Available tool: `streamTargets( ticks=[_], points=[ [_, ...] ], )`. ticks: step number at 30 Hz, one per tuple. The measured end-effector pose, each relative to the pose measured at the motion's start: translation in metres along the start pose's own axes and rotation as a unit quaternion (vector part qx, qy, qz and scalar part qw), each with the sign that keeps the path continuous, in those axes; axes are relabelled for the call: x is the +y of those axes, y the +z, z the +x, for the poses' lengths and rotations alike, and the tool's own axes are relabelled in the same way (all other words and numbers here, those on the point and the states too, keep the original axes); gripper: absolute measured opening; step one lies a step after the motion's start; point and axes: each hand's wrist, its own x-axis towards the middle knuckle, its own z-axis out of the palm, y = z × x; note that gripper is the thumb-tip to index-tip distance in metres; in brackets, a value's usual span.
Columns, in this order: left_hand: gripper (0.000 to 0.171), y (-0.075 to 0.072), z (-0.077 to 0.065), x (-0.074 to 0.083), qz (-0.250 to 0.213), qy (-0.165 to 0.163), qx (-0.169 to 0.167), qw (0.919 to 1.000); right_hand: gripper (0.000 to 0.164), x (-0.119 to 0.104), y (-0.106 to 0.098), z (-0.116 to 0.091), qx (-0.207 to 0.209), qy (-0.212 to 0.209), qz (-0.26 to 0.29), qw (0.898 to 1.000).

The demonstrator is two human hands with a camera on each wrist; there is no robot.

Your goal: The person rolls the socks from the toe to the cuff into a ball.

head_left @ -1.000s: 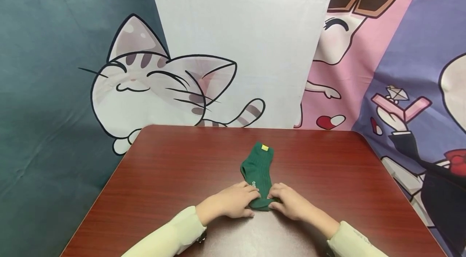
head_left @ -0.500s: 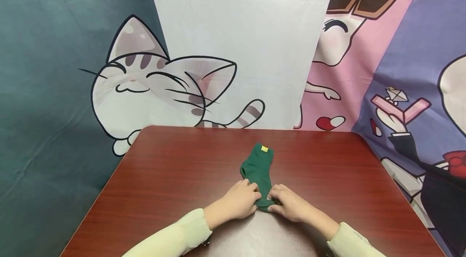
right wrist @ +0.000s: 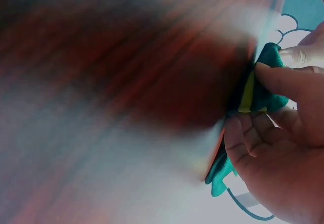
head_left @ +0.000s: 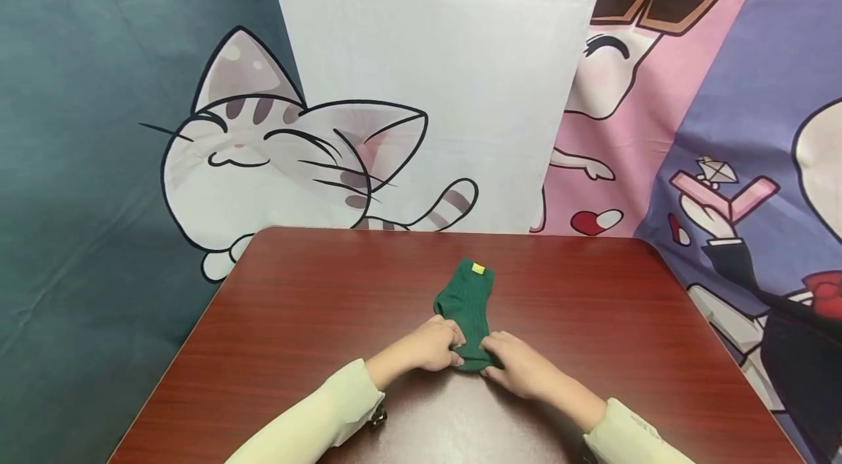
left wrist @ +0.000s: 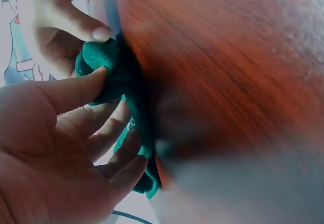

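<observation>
Both arms wear long sleeves of a pale, slightly greenish cream cloth. The left sleeve (head_left: 305, 421) is loose, with soft creases and a plain, wide cuff ending just short of the wrist. Under that cuff sits a small black item (head_left: 378, 416) with a bright glint, too small to make out. The right sleeve (head_left: 634, 438) matches in colour and shows a short line of puckers near its cuff. The left hand (head_left: 434, 345) and right hand (head_left: 522, 367) are bare, with short nails.
</observation>
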Motion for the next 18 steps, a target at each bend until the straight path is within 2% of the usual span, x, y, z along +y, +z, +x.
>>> streamTargets(
  ticks=[5,10,14,18],
  points=[
    [0.028,0.002,-0.001,0.000,0.008,0.000,-0.003,1.0000,0.013,0.003,-0.001,0.000,0.002,-0.010,0.007,1.000],
    [0.042,0.008,-0.005,0.004,0.058,0.011,0.016,0.9981,0.009,0.005,-0.001,0.000,0.014,-0.022,0.009,1.000],
    [0.040,0.013,-0.009,0.010,0.112,0.011,0.040,0.9928,0.013,0.005,-0.002,0.001,0.003,-0.019,0.020,1.000],
    [0.036,0.014,-0.010,0.012,0.132,0.012,0.052,0.9898,0.017,0.004,-0.003,0.001,-0.014,-0.012,0.030,0.999]
  ],
)
